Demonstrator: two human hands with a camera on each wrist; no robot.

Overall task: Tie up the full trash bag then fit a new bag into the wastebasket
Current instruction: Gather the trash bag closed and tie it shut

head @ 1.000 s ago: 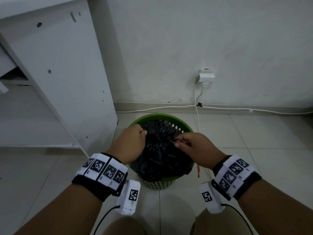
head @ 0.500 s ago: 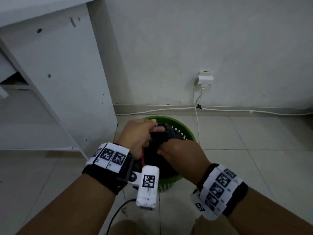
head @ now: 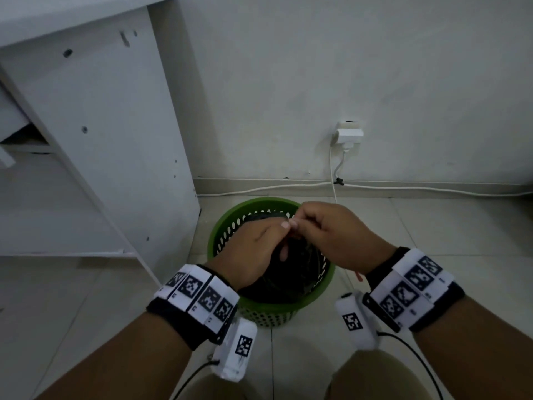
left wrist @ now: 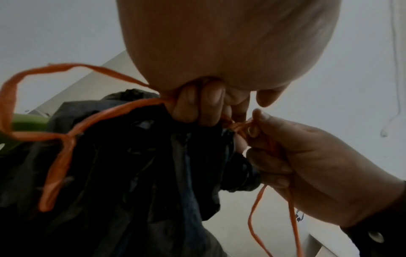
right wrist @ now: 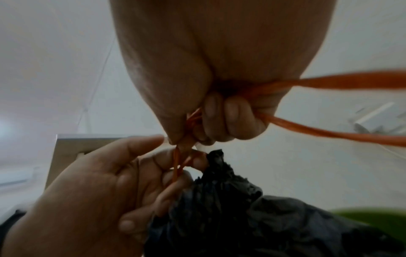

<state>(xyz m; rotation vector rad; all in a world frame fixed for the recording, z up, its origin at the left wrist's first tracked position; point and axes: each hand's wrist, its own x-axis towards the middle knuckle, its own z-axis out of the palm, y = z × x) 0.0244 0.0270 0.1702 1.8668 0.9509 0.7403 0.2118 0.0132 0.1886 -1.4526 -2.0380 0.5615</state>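
Trash bag (head: 291,272) sat in the green wastebasket (head: 230,226) on the floor, beside the white cabinet (head: 109,145), its black mouth bunched into a neck under your hands. Half a second earlier your left hand (head: 253,252) was up at the rim and your right hand (head: 334,235) lay across the bag; now you had brought both together above the neck. Your left fingers (left wrist: 197,104) were curled tight round the orange drawstring (left wrist: 66,147), and your right fingers (right wrist: 228,116) were curled round its other loop, with the strands crossing between your fingertips. I judged that you were forming the knot, not yet pulled snug. No new bag was in view.
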